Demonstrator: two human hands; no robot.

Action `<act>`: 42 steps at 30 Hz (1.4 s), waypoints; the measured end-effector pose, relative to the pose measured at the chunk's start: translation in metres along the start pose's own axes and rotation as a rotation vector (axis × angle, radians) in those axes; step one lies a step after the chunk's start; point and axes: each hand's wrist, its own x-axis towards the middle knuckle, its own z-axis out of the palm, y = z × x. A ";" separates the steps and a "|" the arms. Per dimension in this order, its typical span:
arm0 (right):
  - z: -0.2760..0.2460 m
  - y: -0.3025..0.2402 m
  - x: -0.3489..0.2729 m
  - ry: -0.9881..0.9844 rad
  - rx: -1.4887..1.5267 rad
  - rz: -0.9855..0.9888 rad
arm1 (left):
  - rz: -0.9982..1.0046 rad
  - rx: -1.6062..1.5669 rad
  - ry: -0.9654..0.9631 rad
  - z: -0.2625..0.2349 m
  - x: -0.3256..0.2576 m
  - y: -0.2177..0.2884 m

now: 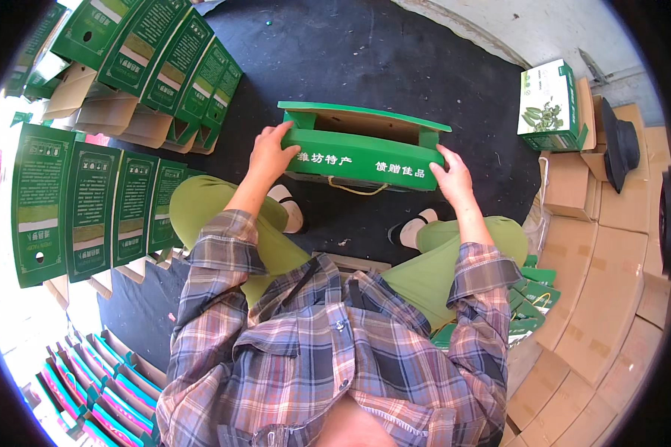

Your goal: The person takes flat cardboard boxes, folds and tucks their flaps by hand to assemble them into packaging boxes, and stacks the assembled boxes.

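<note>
A long green cardboard gift box with white lettering is held in front of my knees, over the dark floor. Its top gapes, showing brown cardboard inside, between the front panel and a raised rear flap. A yellow cord handle hangs along the side nearest me. My left hand is closed on the box's left end, thumb on the front panel. At the other end my right hand grips the right corner, its thumb also on the front. The fingers behind the box are partly hidden.
Rows of green cartons stand at the left, with pink-and-green boxes below them. Brown cartons are stacked on the right; a white-and-green box sits beyond. Flattened green pieces with cords lie beside my right knee.
</note>
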 end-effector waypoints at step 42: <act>0.051 -0.044 -0.029 -0.101 -0.987 -0.229 | 0.514 0.767 -0.157 0.035 -0.028 0.034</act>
